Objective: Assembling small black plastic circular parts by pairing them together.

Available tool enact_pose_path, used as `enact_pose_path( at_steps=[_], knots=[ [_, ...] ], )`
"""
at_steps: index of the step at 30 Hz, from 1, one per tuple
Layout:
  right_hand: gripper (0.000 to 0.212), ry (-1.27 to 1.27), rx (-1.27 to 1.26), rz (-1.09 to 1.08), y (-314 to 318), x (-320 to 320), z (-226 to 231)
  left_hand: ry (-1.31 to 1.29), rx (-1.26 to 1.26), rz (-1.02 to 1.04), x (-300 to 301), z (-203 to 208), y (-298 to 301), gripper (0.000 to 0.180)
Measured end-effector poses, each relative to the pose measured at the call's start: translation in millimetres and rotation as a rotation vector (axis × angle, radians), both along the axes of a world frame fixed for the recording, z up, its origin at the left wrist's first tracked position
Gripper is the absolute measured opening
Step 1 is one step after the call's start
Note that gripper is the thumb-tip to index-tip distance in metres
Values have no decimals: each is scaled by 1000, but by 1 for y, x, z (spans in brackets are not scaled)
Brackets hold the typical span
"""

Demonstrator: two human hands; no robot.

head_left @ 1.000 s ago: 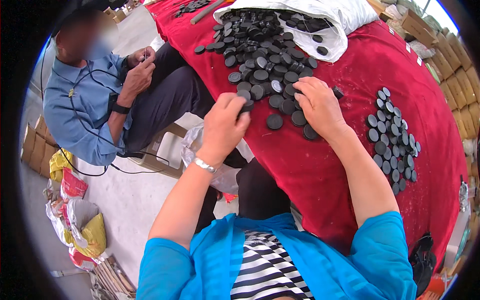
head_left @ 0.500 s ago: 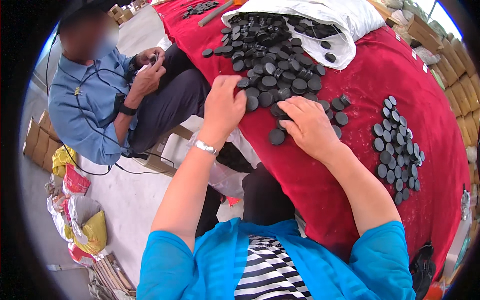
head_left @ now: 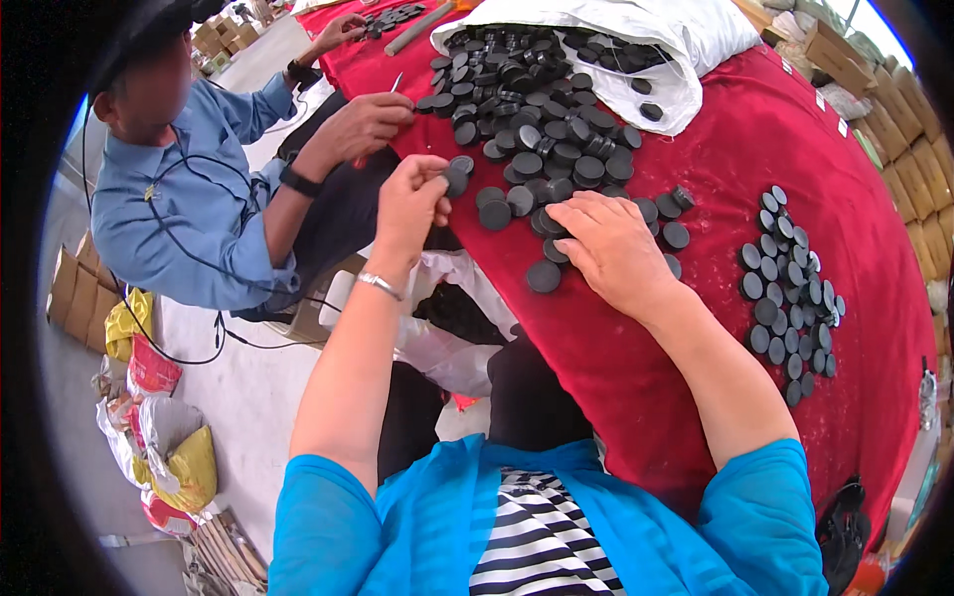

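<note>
One black, round, cap-like disc [head_left: 455,183] is pinched between the thumb and fingers of the left hand [head_left: 409,209], which is closed on it at the left edge of the red cloth [head_left: 715,328]. A second disc [head_left: 462,163] shows right behind it; whether that one is held too cannot be told. A silver bracelet [head_left: 381,286] circles the left wrist. The right hand [head_left: 621,248] lies palm down over several more discs, fingers bent and thumb set apart; its fingertips are partly hidden, so any grip on a disc cannot be made out. One loose disc [head_left: 544,276] lies flat on the cloth just beside the thumb.

Beyond both hands spreads a heap of black discs [head_left: 556,129], some flat, some tipped to show ribbed sides, running back into the open mouth of a white sack [head_left: 666,35]. A grey rod [head_left: 418,29] lies left of the sack. Well apart to the right is a smaller group of discs [head_left: 790,298].

On the left sits a co-worker in a blue shirt [head_left: 184,238], one hand [head_left: 368,127] holding a thin pointed tool [head_left: 397,82], the other reaching toward a small cluster of discs [head_left: 396,17].
</note>
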State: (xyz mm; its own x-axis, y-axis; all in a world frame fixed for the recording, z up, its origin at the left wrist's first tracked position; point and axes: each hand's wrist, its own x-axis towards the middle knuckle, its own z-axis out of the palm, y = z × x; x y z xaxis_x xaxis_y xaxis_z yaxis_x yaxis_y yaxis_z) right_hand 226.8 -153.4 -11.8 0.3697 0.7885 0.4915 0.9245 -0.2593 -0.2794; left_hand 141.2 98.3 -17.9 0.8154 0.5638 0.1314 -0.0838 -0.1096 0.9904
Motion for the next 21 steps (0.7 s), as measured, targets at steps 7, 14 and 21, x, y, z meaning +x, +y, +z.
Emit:
enact_pose_path(
  at_steps=[7,14,21],
  knots=[
    [41,-86,-81,101,7,-20,6,102,887,270,-37,-19,18,14],
    [27,-38,65,78,5,-10,11,-64,957,63,21,18,-50,23],
    [20,17,109,-84,-1,14,4,268,1138,9,59,8,-47,33]
  ],
)
